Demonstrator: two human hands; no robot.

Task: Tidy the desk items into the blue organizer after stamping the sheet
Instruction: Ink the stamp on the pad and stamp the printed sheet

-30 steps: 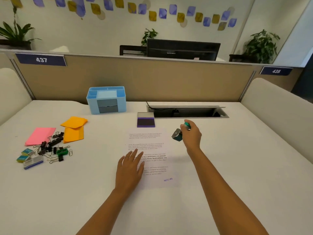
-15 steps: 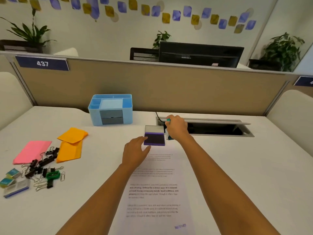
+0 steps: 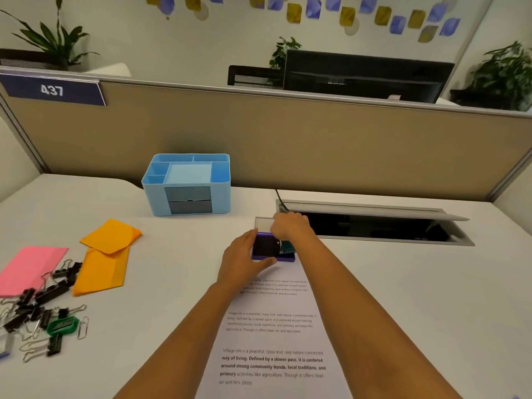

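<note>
The printed sheet [image 3: 273, 341] lies on the white desk in front of me. At its far end sits the purple ink pad [image 3: 263, 249] with its lid [image 3: 262, 223] standing open behind it. My left hand [image 3: 243, 262] grips the pad from its left side, thumb along the front edge. Over the pad's right half, my right hand [image 3: 290, 227] curls around the teal stamp [image 3: 288, 247], whose lower end shows under the hand. The blue organizer [image 3: 187, 185] stands at the back left, apart from both hands.
Orange notes [image 3: 106, 254] and pink notes [image 3: 28, 269] lie at the left, with black binder clips [image 3: 43, 298], a green clip [image 3: 62, 323] and paper clips [image 3: 82, 326] in front of them. An open cable tray [image 3: 374, 228] is set into the desk behind my right hand.
My left hand left the sheet and took hold of the ink pad. My right hand carried the stamp from the sheet's right side over to the pad. The view moved closer.
</note>
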